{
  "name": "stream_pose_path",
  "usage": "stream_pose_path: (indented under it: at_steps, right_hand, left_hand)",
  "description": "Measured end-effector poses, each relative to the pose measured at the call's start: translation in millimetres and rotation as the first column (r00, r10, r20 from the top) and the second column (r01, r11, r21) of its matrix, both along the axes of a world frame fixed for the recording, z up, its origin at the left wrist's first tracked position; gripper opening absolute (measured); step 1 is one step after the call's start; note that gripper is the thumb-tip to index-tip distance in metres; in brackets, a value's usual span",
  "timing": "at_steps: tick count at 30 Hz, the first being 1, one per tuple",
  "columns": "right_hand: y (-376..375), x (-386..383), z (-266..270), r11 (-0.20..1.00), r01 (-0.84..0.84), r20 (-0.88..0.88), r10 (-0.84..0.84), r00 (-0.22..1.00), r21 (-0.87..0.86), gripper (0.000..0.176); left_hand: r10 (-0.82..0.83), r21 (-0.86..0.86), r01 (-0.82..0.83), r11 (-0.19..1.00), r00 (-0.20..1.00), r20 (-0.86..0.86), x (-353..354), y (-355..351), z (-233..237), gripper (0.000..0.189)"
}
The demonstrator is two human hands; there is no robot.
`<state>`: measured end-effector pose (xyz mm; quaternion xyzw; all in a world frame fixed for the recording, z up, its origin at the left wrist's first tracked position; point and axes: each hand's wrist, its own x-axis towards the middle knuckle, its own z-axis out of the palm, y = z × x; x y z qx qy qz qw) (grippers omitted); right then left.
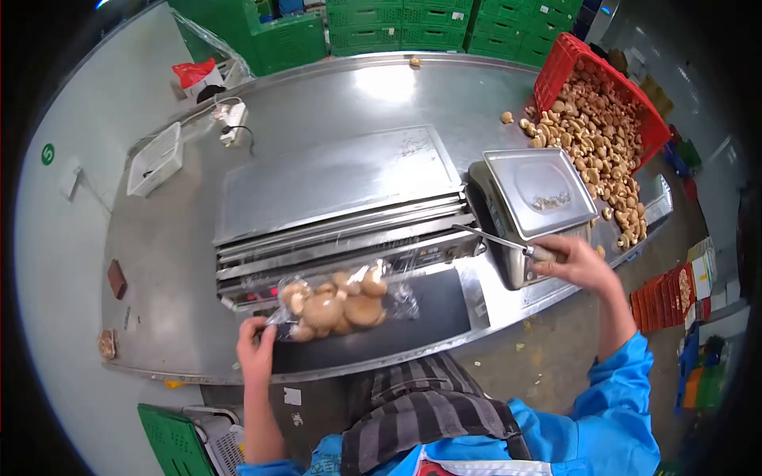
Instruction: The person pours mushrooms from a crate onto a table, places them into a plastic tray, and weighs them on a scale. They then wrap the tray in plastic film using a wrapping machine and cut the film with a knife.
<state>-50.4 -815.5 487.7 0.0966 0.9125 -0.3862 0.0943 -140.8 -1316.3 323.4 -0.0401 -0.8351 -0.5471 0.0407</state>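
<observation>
The left hand (255, 349) pinches the left end of the film-wrapped mushroom pack (333, 305), which lies on the black pad (432, 305) at the near edge of the worktop (159, 270), while the right hand (575, 263) grips the lever handle (494, 238); the pack looks light, slippery and fragile, best supported from its ends.

Bright overhead glare on steel, fisheye-warped dark edges

The bare steel tabletop (163, 246) left of the grey film-wrapping machine (333, 190) lies open, while the steel-trayed weighing scale (540, 186) and the spilled pile of brown mushrooms (595, 143) crowd the right.
</observation>
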Motion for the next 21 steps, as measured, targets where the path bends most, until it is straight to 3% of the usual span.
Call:
stream_pose_path:
  at_steps: [1,3,4,5,7,9,12,15,16,21]
  right_hand:
    - [12.6,-20.2,10.1,0.994,-0.089,0.038,0.086,0.996,0.069,0.042]
    - [9.3,-59.6,50.0,0.989,-0.105,0.224,0.080,0.971,0.102,0.039]
    - [36.6,-71.4,32.7,0.970,-0.222,0.120,0.210,0.970,0.100,0.038]
    - [38.3,-85.7,41.0,0.974,-0.224,0.173,0.215,0.961,0.036,0.036]
    - [45.6,-111.2,47.6,0.917,-0.388,0.186,0.367,0.911,0.092,0.034]
    - [48.4,-130.7,47.9,0.905,-0.420,0.246,0.393,0.886,0.066,0.032]
    - [42.8,-152.8,44.6,0.877,-0.472,0.311,0.427,0.849,0.084,0.031]
    - [31.7,-167.3,40.1,0.853,-0.511,0.363,0.445,0.819,0.106,0.031]
    - [29.7,-170.7,37.8,0.851,-0.515,0.376,0.448,0.811,0.098,0.031]
    - [27.8,-186.2,18.2,0.809,-0.585,0.360,0.534,0.765,0.045,0.035]
  left_hand:
    - [0.053,0.144,-0.067,0.987,0.993,0.103,2.4,3.7,3.4,0.009]
    - [0.089,0.258,-0.134,0.957,0.980,0.178,5.3,7.4,5.5,0.007]
    - [0.098,0.301,-0.150,0.942,0.979,0.181,5.5,14.8,7.3,0.007]
    - [0.089,0.306,-0.152,0.940,0.974,0.210,6.1,16.5,5.7,0.007]
    - [0.070,0.319,-0.156,0.935,0.962,0.264,8.7,14.8,-0.5,0.007]
    - [0.063,0.325,-0.183,0.928,0.935,0.349,8.6,14.0,0.8,0.005]
    - [0.087,0.267,-0.226,0.937,0.891,0.446,8.3,5.7,3.6,0.008]
    - [0.231,0.086,-0.294,0.952,0.872,0.431,14.1,-7.6,-0.6,0.007]
    - [0.165,0.120,-0.244,0.962,0.874,0.458,15.2,-13.6,0.1,0.007]
    - [0.213,0.021,-0.240,0.971,0.898,0.386,6.7,0.6,9.0,0.004]
